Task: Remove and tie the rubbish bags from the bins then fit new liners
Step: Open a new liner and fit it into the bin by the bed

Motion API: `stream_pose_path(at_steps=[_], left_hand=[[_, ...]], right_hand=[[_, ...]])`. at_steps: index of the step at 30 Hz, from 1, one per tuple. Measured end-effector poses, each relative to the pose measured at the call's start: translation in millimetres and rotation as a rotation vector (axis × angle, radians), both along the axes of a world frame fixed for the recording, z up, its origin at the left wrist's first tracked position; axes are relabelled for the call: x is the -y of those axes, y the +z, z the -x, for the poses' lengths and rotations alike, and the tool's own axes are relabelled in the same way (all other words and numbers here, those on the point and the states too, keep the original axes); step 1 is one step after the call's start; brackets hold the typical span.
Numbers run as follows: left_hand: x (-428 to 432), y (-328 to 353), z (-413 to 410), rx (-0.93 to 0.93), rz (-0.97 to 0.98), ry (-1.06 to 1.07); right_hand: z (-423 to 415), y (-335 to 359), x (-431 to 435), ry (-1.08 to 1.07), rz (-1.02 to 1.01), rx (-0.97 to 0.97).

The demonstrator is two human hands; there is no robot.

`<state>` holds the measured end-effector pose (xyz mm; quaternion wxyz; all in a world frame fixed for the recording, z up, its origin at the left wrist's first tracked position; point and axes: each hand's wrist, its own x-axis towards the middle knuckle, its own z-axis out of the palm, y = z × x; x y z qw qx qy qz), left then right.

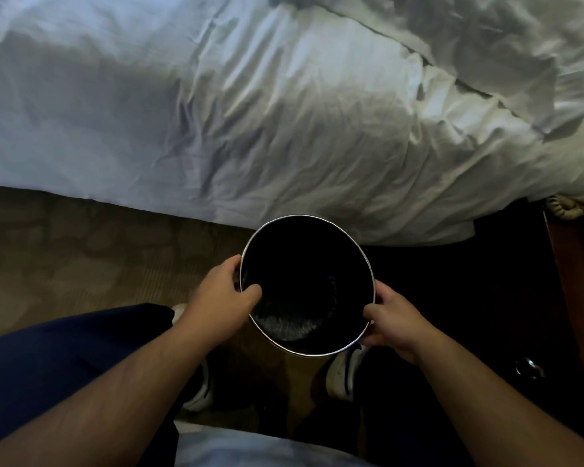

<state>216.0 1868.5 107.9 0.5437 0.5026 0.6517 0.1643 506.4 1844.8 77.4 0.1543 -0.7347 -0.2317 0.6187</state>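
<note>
Black inside and ringed by a bright metal lip, the bin (307, 216) sits in front of me, over the carpet (64, 247) at the edge of the bed (284, 112), between my two shoes (346, 369). I cannot tell whether it rests on the floor or hangs in my grip.

My left hand (223, 294) grips the left side of the rim, thumb hooked inside and fingers curled down the outer wall. My right hand (395, 323) pinches the near right side the same way. Holding it at opposite sides keeps the mouth level and facing me, which I judge is for looking in or working a bag around the lip.

I see no loose rubbish in the bin, though most of its depth is too dark to read. A crinkled, glossy sheen low on the near inner wall looks to me like a black liner (290, 326). Whether it reaches the rim I cannot say, since no film shows folded over the metal. A dark wooden nightstand (567, 315) stands to the right.
</note>
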Motion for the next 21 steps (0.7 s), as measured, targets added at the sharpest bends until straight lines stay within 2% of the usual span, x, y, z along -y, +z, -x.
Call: stream_pose_path(at_steps=[12,21], left_hand=[[-6,-17,-4,-0.076,0.031,-0.08],[-9,-31,-7,-0.166,0.005,-0.146]], right_hand=[[11,-29,9,-0.159,0.041,-0.009],[11,-51,-6,-0.1,0.068,0.077]])
